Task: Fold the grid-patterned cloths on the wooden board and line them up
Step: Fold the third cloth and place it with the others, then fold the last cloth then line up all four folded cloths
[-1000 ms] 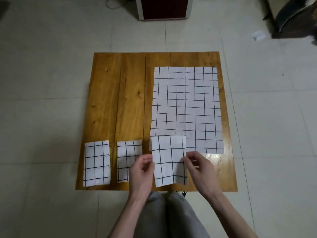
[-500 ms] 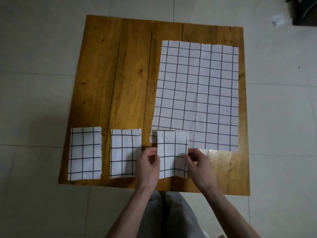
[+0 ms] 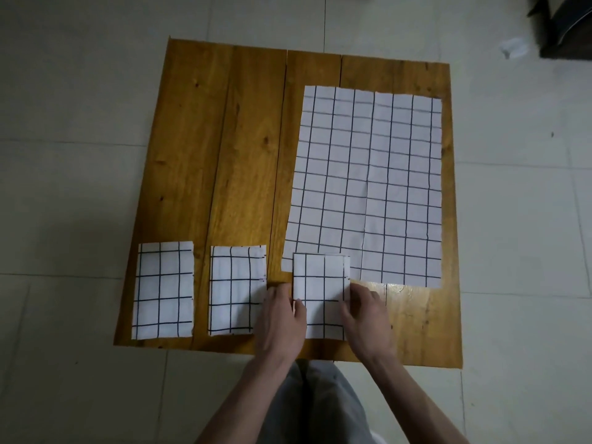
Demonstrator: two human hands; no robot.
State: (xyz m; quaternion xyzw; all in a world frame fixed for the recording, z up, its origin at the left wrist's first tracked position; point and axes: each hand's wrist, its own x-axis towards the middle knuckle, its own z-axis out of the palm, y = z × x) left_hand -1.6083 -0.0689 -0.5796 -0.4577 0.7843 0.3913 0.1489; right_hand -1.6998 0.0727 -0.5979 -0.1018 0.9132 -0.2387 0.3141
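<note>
A wooden board [image 3: 224,149] lies on the tiled floor. Along its near edge sit three folded white cloths with black grid lines: one at the far left [image 3: 164,290], a second beside it [image 3: 235,290], and a third [image 3: 322,293] overlapping the near corner of a large unfolded grid cloth [image 3: 368,184]. My left hand [image 3: 280,318] pinches the third cloth's left edge, thumb on top. My right hand [image 3: 366,318] pinches its right edge. The cloth's near corners are hidden under my hands.
Pale floor tiles surround the board. A dark object [image 3: 563,24] stands at the top right corner, with a scrap of white paper [image 3: 512,48] near it. My grey-trousered legs [image 3: 317,405] are just below the board's near edge.
The folded cloth between my hands has come down flat onto the board, in line with the other two. The camera has tilted down and closer over the board.
</note>
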